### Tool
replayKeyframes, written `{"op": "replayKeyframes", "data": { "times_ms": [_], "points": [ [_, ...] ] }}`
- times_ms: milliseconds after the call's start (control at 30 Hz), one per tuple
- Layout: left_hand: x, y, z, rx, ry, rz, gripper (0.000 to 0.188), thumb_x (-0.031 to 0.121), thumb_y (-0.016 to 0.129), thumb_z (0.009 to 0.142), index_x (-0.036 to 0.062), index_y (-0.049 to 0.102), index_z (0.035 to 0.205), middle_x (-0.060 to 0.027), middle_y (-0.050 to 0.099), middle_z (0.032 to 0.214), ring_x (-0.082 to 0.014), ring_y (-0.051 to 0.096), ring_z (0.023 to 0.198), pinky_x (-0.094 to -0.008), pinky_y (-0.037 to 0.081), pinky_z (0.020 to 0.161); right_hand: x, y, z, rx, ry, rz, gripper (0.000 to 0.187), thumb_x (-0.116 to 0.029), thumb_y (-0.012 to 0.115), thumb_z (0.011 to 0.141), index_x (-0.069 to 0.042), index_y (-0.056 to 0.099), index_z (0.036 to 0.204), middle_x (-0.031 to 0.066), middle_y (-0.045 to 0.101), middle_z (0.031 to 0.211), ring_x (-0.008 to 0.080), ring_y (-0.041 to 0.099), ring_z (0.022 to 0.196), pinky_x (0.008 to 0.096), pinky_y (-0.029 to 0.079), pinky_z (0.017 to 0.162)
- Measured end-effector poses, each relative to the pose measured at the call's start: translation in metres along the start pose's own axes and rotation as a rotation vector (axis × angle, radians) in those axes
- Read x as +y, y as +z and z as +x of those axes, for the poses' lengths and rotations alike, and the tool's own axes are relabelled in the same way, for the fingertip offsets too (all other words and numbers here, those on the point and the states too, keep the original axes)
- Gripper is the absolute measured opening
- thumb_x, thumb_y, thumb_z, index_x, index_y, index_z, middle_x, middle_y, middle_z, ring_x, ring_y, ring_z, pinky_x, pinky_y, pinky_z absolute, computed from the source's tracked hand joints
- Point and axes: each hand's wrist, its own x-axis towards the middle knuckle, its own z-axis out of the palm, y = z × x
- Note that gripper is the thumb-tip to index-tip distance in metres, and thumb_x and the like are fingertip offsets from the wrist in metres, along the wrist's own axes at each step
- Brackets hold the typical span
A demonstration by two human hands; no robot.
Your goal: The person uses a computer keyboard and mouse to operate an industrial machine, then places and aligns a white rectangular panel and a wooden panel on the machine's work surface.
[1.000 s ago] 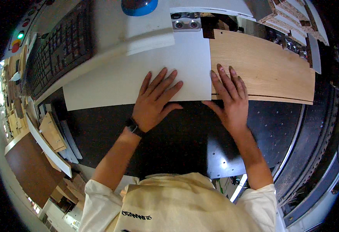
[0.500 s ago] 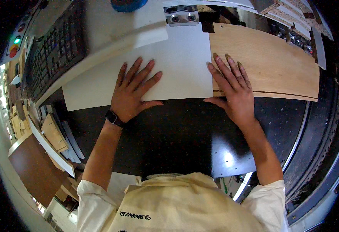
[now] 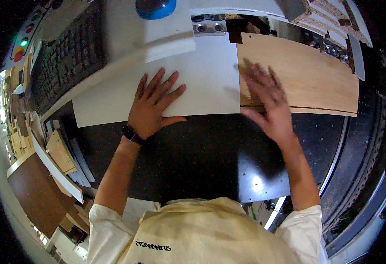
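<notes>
A white flat panel lies on the dark machine table, and beside it a light wood-grain panel with a dark groove line along its near edge. My left hand rests on the white panel, open, fingers spread, its thumb stretched toward the near edge. Over the seam between the panels, mostly above the wood-grain one, is my right hand. It is open and holds nothing; motion smears its fingers, and a shadow falls under it. Whether it touches the panel I cannot tell.
A metal block with round fittings stands at the panels' far edge. Behind the left hand are a blue round object and a black keyboard. Cut boards lean at left; stacked chipboard strips lie far right.
My right hand has shifted slightly to the right, seemingly lifting, its fingers now blurred. My left hand stays in place on the white panel. The whole view has tilted a little.
</notes>
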Motion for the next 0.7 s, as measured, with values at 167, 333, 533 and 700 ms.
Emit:
{"op": "replayKeyframes", "data": {
  "times_ms": [167, 333, 533, 700],
  "points": [
    [0.002, -0.002, 0.001, 0.0, 0.009, -0.026, 0.086, 0.064, 0.077, 0.077, 0.0271, 0.057, 0.152, -0.0034, 0.042, 0.168, -0.0344, 0.032, 0.158, -0.0604, 0.021, 0.129, 0.046, -0.002, 0.045, 0.262, 0.07, -0.018, 0.053, -0.029, 0.077, 0.096, -0.004, 0.063, 0.141, 0.0241, 0.053, 0.154, 0.0447, 0.047, 0.145, 0.0521, 0.034, 0.123],
    [0.002, -0.002, 0.001, 0.007, 0.015, -0.032, 0.088, 0.064, 0.078, 0.076, 0.0244, 0.057, 0.152, -0.0058, 0.043, 0.168, -0.0374, 0.034, 0.157, -0.0616, 0.021, 0.128, 0.067, 0.013, 0.082, 0.33, 0.047, -0.173, 0.064, -0.043, 0.076, 0.095, -0.004, 0.06, 0.143, 0.0238, 0.056, 0.148, 0.0454, 0.051, 0.138, 0.0543, 0.037, 0.119],
    [0.002, 0.0, 0.003, 0.005, 0.014, -0.028, 0.089, 0.065, 0.078, 0.077, 0.0243, 0.056, 0.152, -0.0051, 0.042, 0.168, -0.0368, 0.033, 0.157, -0.0614, 0.021, 0.128, 0.069, 0.021, 0.081, 0.194, 0.129, -0.391, 0.071, -0.059, 0.068, 0.096, -0.007, 0.061, 0.142, 0.0238, 0.058, 0.142, 0.0452, 0.052, 0.134, 0.0568, 0.035, 0.119],
    [0.001, 0.002, 0.001, 0.001, 0.009, -0.052, 0.086, 0.065, 0.078, 0.079, 0.0241, 0.056, 0.152, -0.0048, 0.042, 0.169, -0.037, 0.032, 0.158, -0.062, 0.021, 0.128, 0.076, 0.029, 0.079, 0.193, 0.129, -0.39, 0.087, -0.076, 0.058, 0.093, -0.009, 0.058, 0.148, 0.0354, 0.056, 0.142, 0.0538, 0.049, 0.137, 0.0613, 0.033, 0.121]
  ]
}}
